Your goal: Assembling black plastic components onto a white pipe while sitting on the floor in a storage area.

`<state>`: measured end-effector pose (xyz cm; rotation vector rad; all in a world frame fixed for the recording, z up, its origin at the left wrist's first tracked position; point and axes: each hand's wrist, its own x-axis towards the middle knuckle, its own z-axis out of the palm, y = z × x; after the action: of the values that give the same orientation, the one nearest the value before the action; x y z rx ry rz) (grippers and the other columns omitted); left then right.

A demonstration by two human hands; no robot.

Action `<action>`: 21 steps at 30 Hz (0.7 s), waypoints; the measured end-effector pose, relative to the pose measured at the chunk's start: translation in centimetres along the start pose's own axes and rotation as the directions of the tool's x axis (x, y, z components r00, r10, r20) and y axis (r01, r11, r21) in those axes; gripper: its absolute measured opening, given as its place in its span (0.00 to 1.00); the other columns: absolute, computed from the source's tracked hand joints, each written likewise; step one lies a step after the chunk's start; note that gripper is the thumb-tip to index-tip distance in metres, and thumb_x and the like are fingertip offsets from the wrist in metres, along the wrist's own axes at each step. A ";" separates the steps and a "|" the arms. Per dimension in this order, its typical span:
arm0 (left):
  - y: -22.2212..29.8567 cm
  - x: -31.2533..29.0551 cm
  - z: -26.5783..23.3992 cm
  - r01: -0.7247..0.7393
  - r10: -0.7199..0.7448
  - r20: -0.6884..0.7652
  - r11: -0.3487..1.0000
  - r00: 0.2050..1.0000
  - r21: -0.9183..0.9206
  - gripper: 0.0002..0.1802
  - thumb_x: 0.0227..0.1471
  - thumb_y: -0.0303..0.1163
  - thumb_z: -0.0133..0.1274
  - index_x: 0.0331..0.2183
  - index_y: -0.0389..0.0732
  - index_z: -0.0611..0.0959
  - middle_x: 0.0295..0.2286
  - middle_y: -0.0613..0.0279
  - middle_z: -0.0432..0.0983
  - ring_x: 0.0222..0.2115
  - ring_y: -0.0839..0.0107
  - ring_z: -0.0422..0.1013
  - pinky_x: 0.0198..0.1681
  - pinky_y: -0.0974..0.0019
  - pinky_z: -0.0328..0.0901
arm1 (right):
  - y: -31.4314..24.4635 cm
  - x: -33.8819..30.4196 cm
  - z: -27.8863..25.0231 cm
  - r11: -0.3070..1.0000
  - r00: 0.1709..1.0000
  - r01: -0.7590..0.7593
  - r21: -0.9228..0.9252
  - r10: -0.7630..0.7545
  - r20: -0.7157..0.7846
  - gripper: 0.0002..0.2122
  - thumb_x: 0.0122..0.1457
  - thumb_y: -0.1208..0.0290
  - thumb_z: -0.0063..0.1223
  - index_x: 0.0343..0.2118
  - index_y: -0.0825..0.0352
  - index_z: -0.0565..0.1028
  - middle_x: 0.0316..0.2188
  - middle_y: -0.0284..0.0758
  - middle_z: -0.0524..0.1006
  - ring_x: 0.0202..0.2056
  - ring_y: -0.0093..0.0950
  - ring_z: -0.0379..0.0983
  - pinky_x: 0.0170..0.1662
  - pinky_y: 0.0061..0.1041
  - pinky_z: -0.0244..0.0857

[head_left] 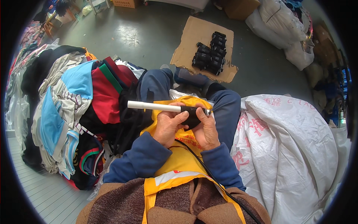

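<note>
Above my lap, a white tube (153, 106) lies nearly level, its bare length pointing left. A piece of black cloth (191, 118) is wrapped around its right part and hangs a little below it. My left hand (167, 125) is closed on the cloth's left side, thumb on top, just under the tube. Closed on the right side is my right hand (206, 128), its thumb pressed against the cloth near the tube's dark end. Fingers behind the cloth are partly hidden. Loose black strips (128, 119) lie over my left thigh.
A heap of garments (74, 112) rises on the left. On the floor ahead, flat cardboard (186, 41) carries several black bundles (210, 54). A large white woven sack (287, 149) stands at my right. Stuffed white bags (278, 24) sit at the far right. A black cord (197, 156) crosses my yellow apron.
</note>
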<state>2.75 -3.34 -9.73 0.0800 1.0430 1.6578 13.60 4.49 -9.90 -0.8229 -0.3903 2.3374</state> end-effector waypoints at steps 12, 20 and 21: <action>0.2 0.2 0.1 -0.021 0.021 -0.023 0.999 1.000 -0.040 0.17 0.49 0.25 0.54 0.41 0.41 0.69 0.34 0.63 0.69 0.33 0.74 0.71 0.28 0.71 0.72 | 0.2 0.2 -0.6 1.000 1.000 0.019 -0.015 -0.019 0.000 0.14 0.51 0.76 0.58 0.41 0.64 0.70 0.37 0.33 0.73 0.40 0.27 0.70 0.45 0.25 0.67; -0.1 0.3 -0.3 0.008 -0.008 -0.010 1.000 1.000 -0.011 0.17 0.49 0.25 0.54 0.42 0.40 0.70 0.35 0.61 0.70 0.33 0.73 0.71 0.28 0.73 0.71 | 0.1 0.1 -0.6 0.991 0.999 0.051 -0.126 -0.051 0.003 0.15 0.52 0.74 0.57 0.43 0.65 0.69 0.37 0.33 0.73 0.41 0.27 0.70 0.46 0.25 0.66; -0.1 0.3 -0.5 0.008 -0.008 -0.010 1.000 1.000 -0.014 0.17 0.49 0.25 0.54 0.42 0.40 0.70 0.35 0.61 0.70 0.33 0.73 0.71 0.28 0.73 0.71 | 0.0 0.0 -0.4 0.990 0.999 0.045 -0.132 -0.043 0.013 0.15 0.52 0.74 0.57 0.42 0.65 0.69 0.37 0.33 0.73 0.41 0.27 0.70 0.47 0.25 0.65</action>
<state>2.47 -3.33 -10.23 0.0582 1.0382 1.6596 13.84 4.48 -10.24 -0.8562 -0.5665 2.2947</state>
